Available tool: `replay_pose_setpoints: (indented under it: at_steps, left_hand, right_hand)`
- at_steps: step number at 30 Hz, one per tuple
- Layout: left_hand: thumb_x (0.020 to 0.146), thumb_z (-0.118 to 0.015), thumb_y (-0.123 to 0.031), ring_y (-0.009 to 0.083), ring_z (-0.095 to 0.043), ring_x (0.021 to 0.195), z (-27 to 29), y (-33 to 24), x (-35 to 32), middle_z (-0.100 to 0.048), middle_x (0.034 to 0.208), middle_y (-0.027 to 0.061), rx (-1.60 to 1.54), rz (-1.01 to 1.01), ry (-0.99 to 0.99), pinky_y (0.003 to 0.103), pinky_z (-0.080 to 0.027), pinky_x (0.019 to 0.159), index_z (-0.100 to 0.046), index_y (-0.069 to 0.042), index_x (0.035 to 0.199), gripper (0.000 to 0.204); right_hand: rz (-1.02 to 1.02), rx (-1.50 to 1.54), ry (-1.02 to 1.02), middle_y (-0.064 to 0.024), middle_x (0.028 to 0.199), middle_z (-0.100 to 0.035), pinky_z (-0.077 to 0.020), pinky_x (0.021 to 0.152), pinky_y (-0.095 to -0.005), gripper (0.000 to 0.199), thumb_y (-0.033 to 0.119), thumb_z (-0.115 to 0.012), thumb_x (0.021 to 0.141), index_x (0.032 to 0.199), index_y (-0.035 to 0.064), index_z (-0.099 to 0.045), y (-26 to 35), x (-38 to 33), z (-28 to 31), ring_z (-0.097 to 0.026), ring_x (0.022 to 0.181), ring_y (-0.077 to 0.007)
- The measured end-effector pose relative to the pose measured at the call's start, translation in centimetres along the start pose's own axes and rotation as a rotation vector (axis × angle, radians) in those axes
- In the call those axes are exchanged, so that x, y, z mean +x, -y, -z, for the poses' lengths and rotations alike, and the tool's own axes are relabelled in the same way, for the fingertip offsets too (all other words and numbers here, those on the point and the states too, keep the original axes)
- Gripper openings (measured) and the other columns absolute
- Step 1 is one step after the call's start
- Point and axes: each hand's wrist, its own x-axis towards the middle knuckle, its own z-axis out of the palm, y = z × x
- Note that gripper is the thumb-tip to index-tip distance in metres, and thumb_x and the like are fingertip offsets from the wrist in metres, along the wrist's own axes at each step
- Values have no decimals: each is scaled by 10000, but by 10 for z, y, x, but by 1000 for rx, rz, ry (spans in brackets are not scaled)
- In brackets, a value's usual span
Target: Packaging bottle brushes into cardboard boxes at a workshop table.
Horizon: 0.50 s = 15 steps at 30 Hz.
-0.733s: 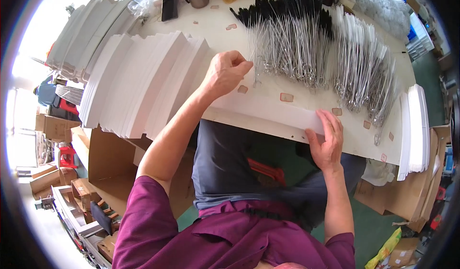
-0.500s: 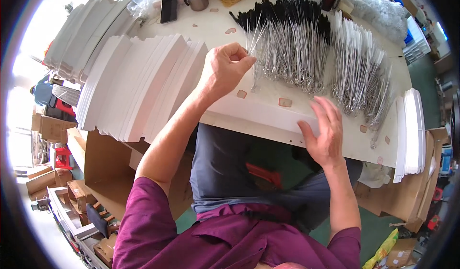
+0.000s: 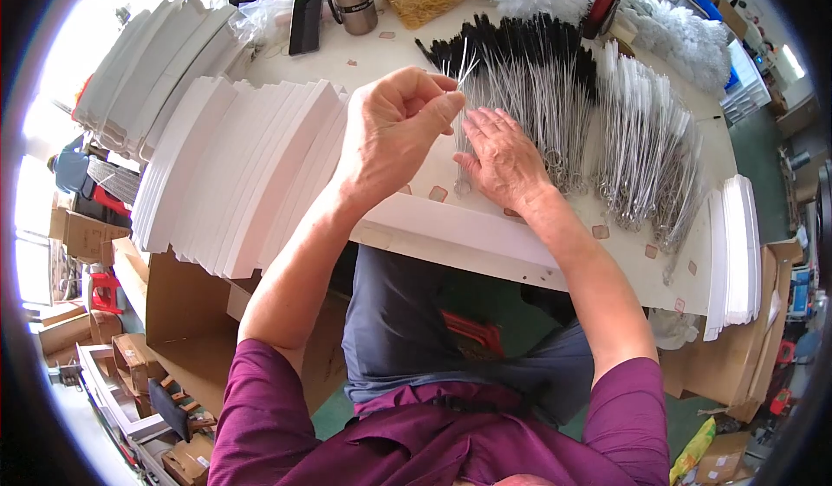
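The left hand point(image 3: 399, 135) is pinching thin pale strands point(image 3: 467, 63) between thumb and forefinger, their tips sticking up past the fingertips beside the black-tipped wires point(image 3: 537, 92). The right hand point(image 3: 504, 161) has just been leaving the right end of the white strip point(image 3: 459, 230) and is now reaching in next to the left, fingers extended, nothing visibly gripped; whether it is touching the wires cannot be told. The strip is lying along the near table point(image 3: 373, 55) edge, no hand pressing it now. Attention is apparently shifting from steadying the strip to handling strands, both hands working close together. White-tipped wires point(image 3: 646, 139) are lying to the right, white stacks point(image 3: 234, 174) standing left.
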Motion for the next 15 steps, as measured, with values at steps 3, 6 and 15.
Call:
replay_pose_setpoints:
  at_steps: [3,6,15]
  left_hand:
    - [966,-707,-92,103,-683,819,7,-25,-8,-725,1061,132,-135,-30,-45,257,-559,755,-672,33,901,145]
    - [981,-678,-71,151,-703,912,19,-41,-15,-704,1139,192,-218,-113,-105,287,-564,842,-642,41,917,134]
    - [1016,-627,-101,297,-698,1050,11,-75,-67,-663,1240,285,-205,-227,-94,421,-581,901,-580,0,880,175]
  right_hand:
    - [-49,3,-18,-193,1478,-548,-281,1251,-441,563,355,-637,983,1374,-46,-581,1,2,-2,-458,1428,-329]
    - [-45,23,-21,-200,1459,-565,-300,1243,-442,565,346,-661,966,1366,-45,-587,-1,4,-3,-483,1407,-330]
    - [-135,346,-176,-211,1346,-653,-427,1145,-437,494,260,-721,921,1311,-31,-635,16,-11,42,-585,1309,-326]
